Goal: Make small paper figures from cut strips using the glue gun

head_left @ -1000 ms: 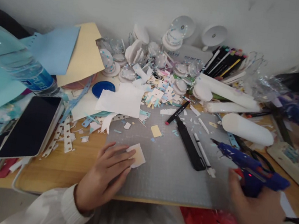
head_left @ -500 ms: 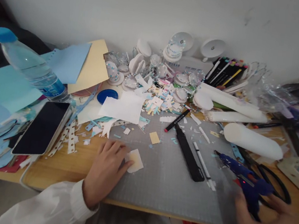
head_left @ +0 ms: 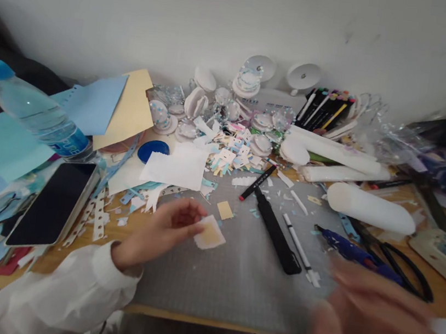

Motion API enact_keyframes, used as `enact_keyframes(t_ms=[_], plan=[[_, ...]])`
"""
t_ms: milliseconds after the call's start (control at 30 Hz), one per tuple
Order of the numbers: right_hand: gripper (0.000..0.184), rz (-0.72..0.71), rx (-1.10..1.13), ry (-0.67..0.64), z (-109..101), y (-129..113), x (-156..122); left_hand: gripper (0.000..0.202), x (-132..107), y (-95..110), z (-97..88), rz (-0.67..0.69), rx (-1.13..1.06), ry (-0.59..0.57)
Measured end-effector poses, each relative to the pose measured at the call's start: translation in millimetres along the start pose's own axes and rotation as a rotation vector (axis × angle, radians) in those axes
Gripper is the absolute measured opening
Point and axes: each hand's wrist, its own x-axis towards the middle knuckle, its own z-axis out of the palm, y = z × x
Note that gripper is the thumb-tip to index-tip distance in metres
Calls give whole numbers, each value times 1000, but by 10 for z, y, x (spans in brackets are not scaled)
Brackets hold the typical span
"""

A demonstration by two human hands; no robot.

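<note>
My left hand (head_left: 164, 230) pinches the edge of a small white piece of paper (head_left: 219, 239) with a pale yellow square on it, held above the grey cutting mat (head_left: 205, 292). My right hand (head_left: 383, 328), blurred by motion, is at the lower right with thumb and fingers apart and nothing seen between them. Just beyond it lies a blue hot glue gun (head_left: 344, 247) on its side, its rear part hidden by the hand. A loose yellow paper square (head_left: 224, 210) rests on the mat past the left hand.
A black cutter (head_left: 278, 233), a white pen (head_left: 298, 247) and a marker (head_left: 257, 183) lie on the mat. Scissors (head_left: 411, 271) and a white roll (head_left: 370, 208) are at right. Paper scraps pile up behind. At left are a phone (head_left: 54, 201) and a water bottle (head_left: 39, 113).
My right hand has let go of the glue gun and moved left and nearer to me. My left hand has picked the white paper piece up off the mat.
</note>
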Motion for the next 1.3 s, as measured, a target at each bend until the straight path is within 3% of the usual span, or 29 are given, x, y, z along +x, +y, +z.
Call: enact_keyframes(t_ms=[67, 167, 300, 567, 733, 967, 1300], plan=[[36, 75, 175, -135, 425, 56, 146, 19, 55, 33, -33, 3, -233, 3], [35, 424, 414, -489, 962, 50, 268, 18, 92, -11, -46, 52, -385, 68], [24, 767, 680, -686, 1283, 34, 189, 15, 61, -141, -26, 99, -457, 116], [16, 920, 822, -746, 1245, 112, 125, 10, -29, -113, 47, 10, -526, -54], [17, 974, 871, -765, 1217, 102, 155, 11, -44, -125, 85, -51, -630, -57], [25, 1097, 1102, -667, 1181, 93, 120, 18, -64, -115, 113, -84, -801, -105], [26, 1203, 1213, -681, 1152, 124, 41, 20, -87, -114, 117, -129, -866, -156]])
